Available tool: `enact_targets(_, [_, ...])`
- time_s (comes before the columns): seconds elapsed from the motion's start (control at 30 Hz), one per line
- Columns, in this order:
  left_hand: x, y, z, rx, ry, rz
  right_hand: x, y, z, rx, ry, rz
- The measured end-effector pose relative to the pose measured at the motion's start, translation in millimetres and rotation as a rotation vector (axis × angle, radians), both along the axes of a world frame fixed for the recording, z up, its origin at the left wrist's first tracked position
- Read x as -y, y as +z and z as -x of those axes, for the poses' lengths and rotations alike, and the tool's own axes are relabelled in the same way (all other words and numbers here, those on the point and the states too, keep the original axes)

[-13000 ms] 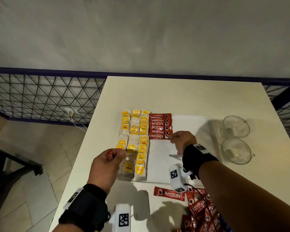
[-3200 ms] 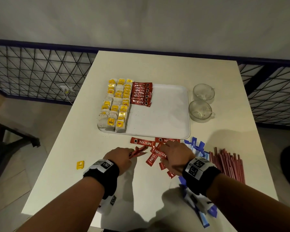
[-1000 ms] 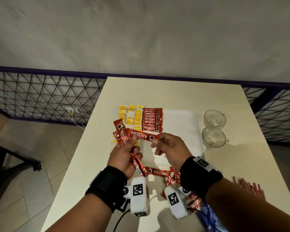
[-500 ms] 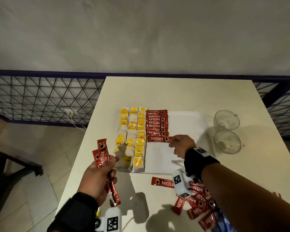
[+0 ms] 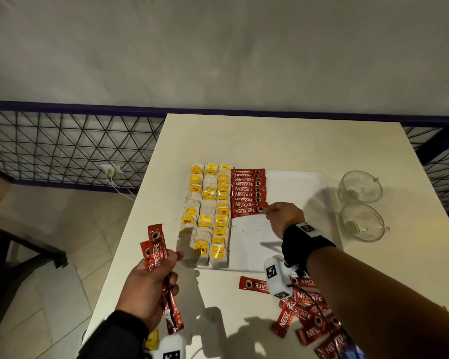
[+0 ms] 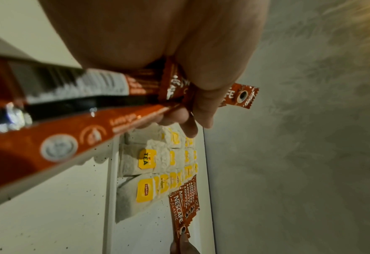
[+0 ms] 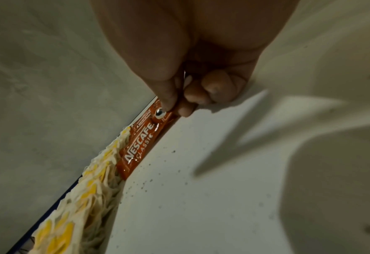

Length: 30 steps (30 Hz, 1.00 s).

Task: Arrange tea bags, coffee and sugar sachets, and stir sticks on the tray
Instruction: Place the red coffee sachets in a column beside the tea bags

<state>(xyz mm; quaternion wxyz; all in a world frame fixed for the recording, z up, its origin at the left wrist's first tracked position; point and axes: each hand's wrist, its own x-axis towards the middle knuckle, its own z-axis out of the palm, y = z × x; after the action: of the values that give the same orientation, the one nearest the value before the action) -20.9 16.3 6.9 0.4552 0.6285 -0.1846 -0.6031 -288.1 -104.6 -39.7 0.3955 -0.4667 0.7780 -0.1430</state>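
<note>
Holding tea bags [image 5: 208, 216], coffee sachets [image 5: 248, 193]: tray [image 5: 296, 182]

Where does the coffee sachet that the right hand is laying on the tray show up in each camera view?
Head: the sachet lies mid-frame, nearest in the red column, its end pinched by the right hand.
Left wrist: bottom centre, front of the red stack, fingertips at its lower end.
Right wrist: centre-left, running diagonally down from the fingers.
Shared landmark: the tea bags beside it on the tray.
</note>
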Motion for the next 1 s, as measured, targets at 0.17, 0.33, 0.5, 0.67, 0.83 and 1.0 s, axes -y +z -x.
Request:
enact_targets(0.17, [-1.4, 0.0, 0.4, -0.007, -0.001, -0.002, 0.8, -4.0, -1.3, -0.044, -0.039, 0.011])
enact_targets(0.33, [-2.6, -1.5, 0.8, -0.01, -0.004, -0.01, 0.8, -7.0, -3.4, -0.055, -0.078, 0.01])
enact_targets(0.5, [-2.9, -1.5, 1.8, -0.016, -0.012, -0.013, 0.0, -11.4, -5.3, -0.035, -0.143, 0.028])
enact_targets(0.67, [-2.4, -1.1, 4.5, -0.013, -0.019, -0.011, -2.2, -13.2, -6.7, -0.014, -0.151, 0.032])
enact_targets(0.83, [-1.9, -0.8, 5.7, -0.012, -0.018, -0.007, -4.5, -13.0, -7.5, -0.012, -0.177, 0.03])
enact_targets(1.0, [-2.4, -0.7, 4.7, -0.004, -0.023, -0.003, -3.7, -13.4, -10.3, -0.026, -0.183, 0.043])
